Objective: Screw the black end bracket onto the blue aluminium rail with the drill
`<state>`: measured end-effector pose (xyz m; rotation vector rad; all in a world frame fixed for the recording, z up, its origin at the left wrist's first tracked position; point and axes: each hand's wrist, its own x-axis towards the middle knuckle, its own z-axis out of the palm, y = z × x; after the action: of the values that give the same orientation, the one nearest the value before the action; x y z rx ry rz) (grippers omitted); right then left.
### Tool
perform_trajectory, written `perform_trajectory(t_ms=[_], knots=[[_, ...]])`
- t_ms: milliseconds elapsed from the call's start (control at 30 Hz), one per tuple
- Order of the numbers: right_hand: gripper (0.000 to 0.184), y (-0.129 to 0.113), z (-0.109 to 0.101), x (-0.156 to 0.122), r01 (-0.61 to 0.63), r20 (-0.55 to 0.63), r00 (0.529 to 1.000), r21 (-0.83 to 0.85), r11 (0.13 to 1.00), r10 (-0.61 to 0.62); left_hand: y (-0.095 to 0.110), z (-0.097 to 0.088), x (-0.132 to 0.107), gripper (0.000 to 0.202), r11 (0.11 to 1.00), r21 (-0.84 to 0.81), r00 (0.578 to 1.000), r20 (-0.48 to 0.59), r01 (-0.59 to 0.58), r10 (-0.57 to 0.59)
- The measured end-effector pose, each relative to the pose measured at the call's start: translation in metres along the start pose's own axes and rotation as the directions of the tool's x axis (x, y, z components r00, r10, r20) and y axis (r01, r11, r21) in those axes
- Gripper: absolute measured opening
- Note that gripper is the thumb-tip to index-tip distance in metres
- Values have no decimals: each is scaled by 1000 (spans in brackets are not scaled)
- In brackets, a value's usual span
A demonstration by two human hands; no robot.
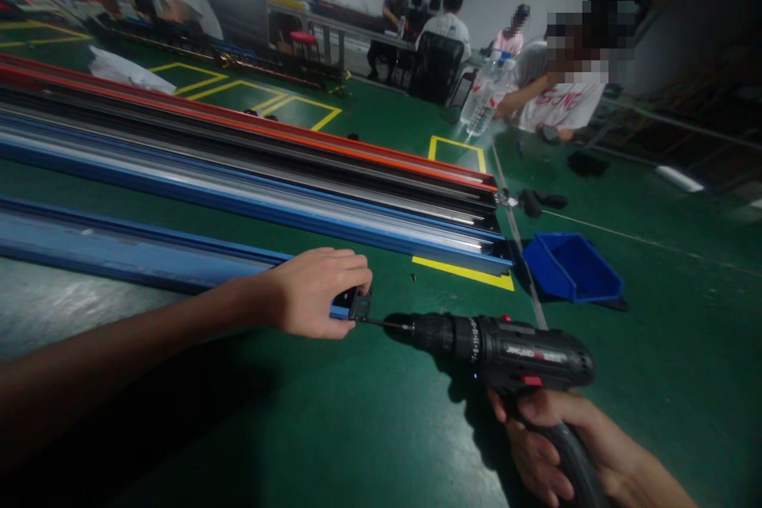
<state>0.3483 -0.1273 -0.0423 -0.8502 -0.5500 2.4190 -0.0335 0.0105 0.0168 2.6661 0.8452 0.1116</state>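
My left hand [325, 290] is wrapped around the right end of a long blue metal profile [148, 242] that lies on the green work surface. A small black end piece [362, 304] shows at that end, beside my fingers. In my right hand [548, 436] is a black cordless drill [512, 349] with red accents, its handle gripped from below. The drill's long thin bit [381, 323] points left, and its tip meets the black end piece or lies right at it. The screw, if any, is too small to make out.
Beyond the held profile lie several long blue, black and orange profiles [298, 171] side by side. A blue plastic bin [575, 266] sits to their right. Plastic bottles [488, 95] stand farther back near a person in a white shirt [559, 95]. Yellow tape [464, 273] marks the green surface.
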Motion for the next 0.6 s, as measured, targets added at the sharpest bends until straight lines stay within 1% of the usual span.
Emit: perform_trajectory(t_ms=[100, 300, 600], knots=[[26, 0, 0, 0, -6, -11, 1000, 4, 1000, 6, 1, -1, 0, 24, 1000, 4, 1000, 1, 1, -1], [26, -1, 0, 1, -2, 11, 1000, 23, 1000, 1, 0, 0, -1, 23, 1000, -1, 1000, -13, -14, 14], [26, -3, 3, 2, -15, 21, 1000, 10, 1000, 15, -2, 1, -1, 23, 1000, -8, 999, -22, -24, 24]])
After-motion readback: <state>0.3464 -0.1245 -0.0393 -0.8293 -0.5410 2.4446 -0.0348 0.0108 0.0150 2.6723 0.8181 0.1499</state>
